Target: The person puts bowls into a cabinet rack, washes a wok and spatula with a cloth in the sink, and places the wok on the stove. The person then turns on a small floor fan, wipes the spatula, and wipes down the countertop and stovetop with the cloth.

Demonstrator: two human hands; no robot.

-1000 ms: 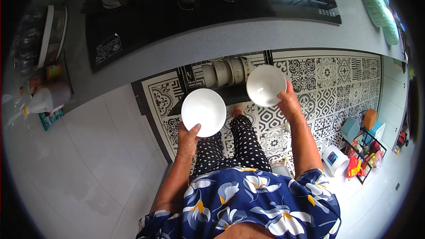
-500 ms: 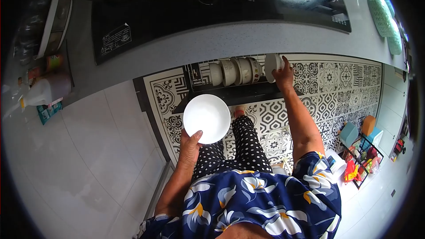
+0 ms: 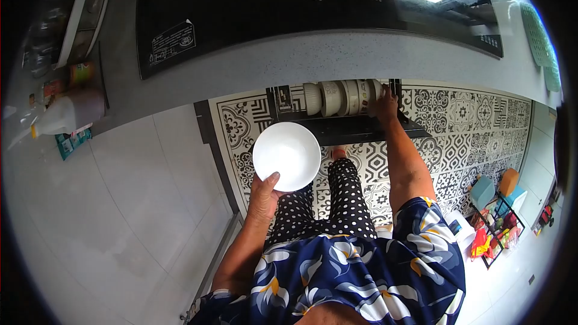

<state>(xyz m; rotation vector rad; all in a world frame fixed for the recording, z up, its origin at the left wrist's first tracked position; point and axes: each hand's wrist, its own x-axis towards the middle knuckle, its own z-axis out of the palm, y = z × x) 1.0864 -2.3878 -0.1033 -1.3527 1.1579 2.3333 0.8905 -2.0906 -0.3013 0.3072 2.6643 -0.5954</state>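
Surface runs beyond the rack, w/ stove atop. Bowls line up inside the rack. White bowl is nearer me than the rack; L hand pinches its rim. R hand: at rack's R end, fingers part hidden; can't tell grip.
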